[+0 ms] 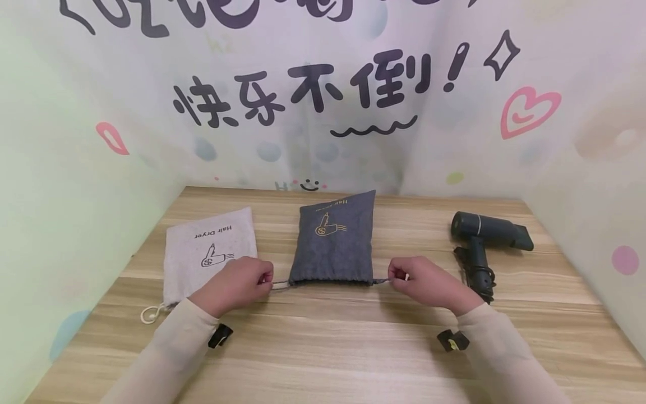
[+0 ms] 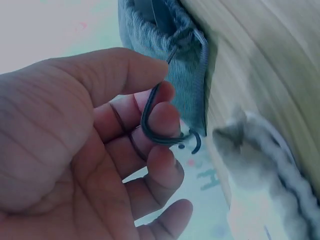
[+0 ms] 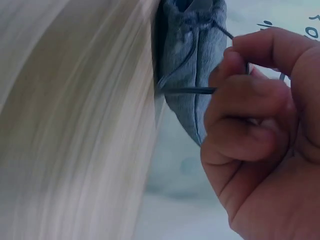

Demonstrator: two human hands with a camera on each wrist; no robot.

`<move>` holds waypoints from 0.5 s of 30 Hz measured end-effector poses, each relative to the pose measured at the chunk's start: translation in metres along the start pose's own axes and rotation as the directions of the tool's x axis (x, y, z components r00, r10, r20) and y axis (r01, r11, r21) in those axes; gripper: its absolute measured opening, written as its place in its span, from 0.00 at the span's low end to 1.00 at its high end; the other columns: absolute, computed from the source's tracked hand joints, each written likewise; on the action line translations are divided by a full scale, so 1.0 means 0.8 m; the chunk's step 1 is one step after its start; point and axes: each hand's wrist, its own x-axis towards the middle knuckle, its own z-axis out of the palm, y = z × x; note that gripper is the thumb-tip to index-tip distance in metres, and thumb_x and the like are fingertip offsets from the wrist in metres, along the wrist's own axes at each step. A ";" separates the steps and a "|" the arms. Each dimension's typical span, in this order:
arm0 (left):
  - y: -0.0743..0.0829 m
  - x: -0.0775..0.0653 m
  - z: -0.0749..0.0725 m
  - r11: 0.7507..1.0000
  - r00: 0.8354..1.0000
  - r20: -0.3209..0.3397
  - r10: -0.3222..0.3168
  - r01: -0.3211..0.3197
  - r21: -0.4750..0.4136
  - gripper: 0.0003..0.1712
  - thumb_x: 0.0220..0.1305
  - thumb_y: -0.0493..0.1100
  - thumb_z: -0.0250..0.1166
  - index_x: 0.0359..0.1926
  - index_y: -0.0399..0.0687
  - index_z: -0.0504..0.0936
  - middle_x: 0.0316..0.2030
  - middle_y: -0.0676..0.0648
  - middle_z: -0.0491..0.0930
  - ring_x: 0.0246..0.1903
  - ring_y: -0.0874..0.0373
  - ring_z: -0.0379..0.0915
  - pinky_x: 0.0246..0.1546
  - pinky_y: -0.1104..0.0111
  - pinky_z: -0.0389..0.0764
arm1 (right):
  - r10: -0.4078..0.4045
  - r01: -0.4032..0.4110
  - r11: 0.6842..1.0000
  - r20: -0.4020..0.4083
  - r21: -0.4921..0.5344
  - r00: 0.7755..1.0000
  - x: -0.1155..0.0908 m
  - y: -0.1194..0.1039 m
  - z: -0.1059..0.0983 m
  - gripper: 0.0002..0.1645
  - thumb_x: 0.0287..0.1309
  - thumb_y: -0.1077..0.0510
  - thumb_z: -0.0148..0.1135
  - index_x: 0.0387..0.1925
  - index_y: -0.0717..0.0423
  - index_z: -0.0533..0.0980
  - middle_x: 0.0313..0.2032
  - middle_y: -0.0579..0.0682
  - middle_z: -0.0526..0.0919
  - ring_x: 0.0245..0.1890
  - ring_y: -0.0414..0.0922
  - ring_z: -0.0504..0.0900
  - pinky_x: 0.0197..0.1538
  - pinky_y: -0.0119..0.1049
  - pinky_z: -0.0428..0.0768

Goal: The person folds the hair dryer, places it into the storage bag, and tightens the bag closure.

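A dark grey drawstring bag (image 1: 333, 252) with a gold hair dryer print lies mid-table, its gathered mouth facing me. My left hand (image 1: 243, 285) pinches the drawstring (image 2: 145, 119) at the bag's left side between thumb and forefinger, and a loop of it hangs across the other fingers. On the opposite side my right hand (image 1: 419, 281) grips the drawstring (image 3: 187, 90) with curled fingers. Both cords stretch outward from the mouth. Seen from the left wrist, the mouth still has a gap, with the inside in shadow.
A pale drawstring bag (image 1: 187, 247) printed "Hair Dryer" lies at left, partly behind my left hand, its white cord (image 1: 149, 315) looped on the table. To the right lies a black hair dryer (image 1: 487, 227) with its cable bundled along the handle. Printed curtains border the wooden table (image 1: 323, 348).
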 end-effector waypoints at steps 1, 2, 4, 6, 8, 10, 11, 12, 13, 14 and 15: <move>-0.002 -0.002 -0.002 1.000 1.000 -0.011 0.004 -0.004 0.009 0.14 0.55 0.34 0.61 0.19 0.55 0.71 0.15 0.59 0.65 0.19 0.64 0.62 0.24 0.69 0.67 | 0.013 -0.013 1.000 -0.005 -0.010 1.000 -0.002 0.001 -0.002 0.08 0.62 0.62 0.59 0.29 0.46 0.74 0.24 0.39 0.74 0.24 0.38 0.71 0.30 0.34 0.71; -0.004 -0.004 -0.003 1.000 1.000 -0.020 0.005 -0.005 0.020 0.14 0.55 0.34 0.61 0.19 0.55 0.71 0.15 0.60 0.65 0.20 0.64 0.62 0.24 0.68 0.67 | 0.027 -0.028 0.999 -0.012 -0.024 1.000 -0.005 0.003 -0.004 0.08 0.62 0.61 0.59 0.29 0.45 0.74 0.24 0.39 0.74 0.24 0.38 0.71 0.29 0.34 0.71; -0.008 -0.007 -0.005 0.999 0.999 -0.034 0.006 -0.005 0.037 0.13 0.55 0.35 0.61 0.20 0.55 0.72 0.15 0.60 0.66 0.20 0.64 0.63 0.25 0.67 0.67 | 0.059 -0.060 0.997 -0.030 -0.051 0.998 -0.009 0.005 -0.008 0.08 0.63 0.59 0.60 0.29 0.45 0.73 0.24 0.39 0.74 0.23 0.38 0.70 0.29 0.35 0.70; -0.016 -0.008 -0.002 0.998 0.999 -0.052 0.010 -0.007 0.060 0.13 0.56 0.37 0.63 0.20 0.56 0.71 0.15 0.60 0.65 0.20 0.63 0.62 0.25 0.66 0.66 | 0.077 -0.083 0.992 -0.072 -0.092 0.994 -0.013 0.007 -0.011 0.07 0.63 0.58 0.62 0.30 0.46 0.74 0.24 0.40 0.74 0.23 0.39 0.70 0.28 0.35 0.70; -0.019 -0.009 -0.002 0.997 0.998 -0.061 0.007 -0.002 0.080 0.14 0.57 0.38 0.64 0.19 0.56 0.72 0.16 0.60 0.66 0.21 0.63 0.62 0.26 0.65 0.67 | 0.085 -0.100 0.987 -0.121 -0.122 0.989 -0.016 0.006 -0.013 0.05 0.61 0.58 0.64 0.31 0.48 0.75 0.25 0.40 0.75 0.23 0.39 0.70 0.28 0.35 0.70; -0.021 -0.010 -0.002 0.995 0.997 -0.078 0.004 0.003 0.096 0.15 0.57 0.39 0.66 0.19 0.56 0.71 0.16 0.60 0.66 0.21 0.61 0.61 0.30 0.62 0.67 | 0.080 -0.106 0.984 -0.175 -0.146 0.981 -0.017 0.006 -0.013 0.05 0.59 0.59 0.66 0.33 0.50 0.76 0.26 0.41 0.76 0.22 0.39 0.70 0.28 0.35 0.71; -0.022 -0.010 -0.001 0.994 0.996 -0.091 0.007 0.003 0.109 0.15 0.57 0.39 0.66 0.19 0.56 0.71 0.16 0.60 0.66 0.22 0.61 0.61 0.33 0.59 0.70 | 0.076 -0.110 0.981 -0.205 -0.162 0.976 -0.016 0.005 -0.013 0.05 0.58 0.60 0.67 0.34 0.50 0.76 0.27 0.41 0.76 0.23 0.39 0.70 0.28 0.35 0.72; -0.019 -0.012 -0.004 0.993 0.995 -0.098 0.007 0.004 0.119 0.15 0.58 0.39 0.67 0.19 0.56 0.71 0.17 0.59 0.67 0.23 0.59 0.61 0.38 0.55 0.71 | 0.070 -0.111 0.979 -0.230 -0.172 0.971 -0.016 0.004 -0.013 0.06 0.58 0.61 0.68 0.35 0.51 0.77 0.28 0.42 0.77 0.24 0.40 0.71 0.29 0.36 0.72; -0.020 -0.012 -0.005 0.992 0.994 -0.108 0.011 0.003 0.128 0.15 0.58 0.40 0.67 0.19 0.56 0.71 0.18 0.59 0.67 0.24 0.58 0.62 0.42 0.51 0.72 | 0.067 -0.115 0.977 -0.248 -0.182 0.966 -0.016 0.004 -0.013 0.06 0.57 0.61 0.68 0.35 0.52 0.77 0.29 0.43 0.78 0.25 0.40 0.72 0.30 0.37 0.74; -0.021 -0.012 -0.005 0.991 0.993 -0.120 0.017 0.000 0.136 0.16 0.58 0.40 0.68 0.19 0.56 0.72 0.19 0.60 0.68 0.25 0.57 0.63 0.46 0.47 0.71 | 0.062 -0.117 0.974 -0.265 -0.194 0.962 -0.015 0.004 -0.013 0.07 0.57 0.61 0.68 0.36 0.53 0.78 0.30 0.44 0.78 0.26 0.41 0.74 0.32 0.38 0.75; -0.022 -0.013 -0.005 0.989 0.991 -0.132 0.024 -0.005 0.145 0.16 0.57 0.41 0.69 0.20 0.56 0.71 0.19 0.59 0.68 0.26 0.56 0.64 0.49 0.43 0.70 | 0.063 -0.123 0.971 -0.280 -0.204 0.958 -0.016 0.003 -0.013 0.07 0.57 0.61 0.69 0.37 0.53 0.78 0.31 0.45 0.79 0.27 0.42 0.75 0.33 0.39 0.76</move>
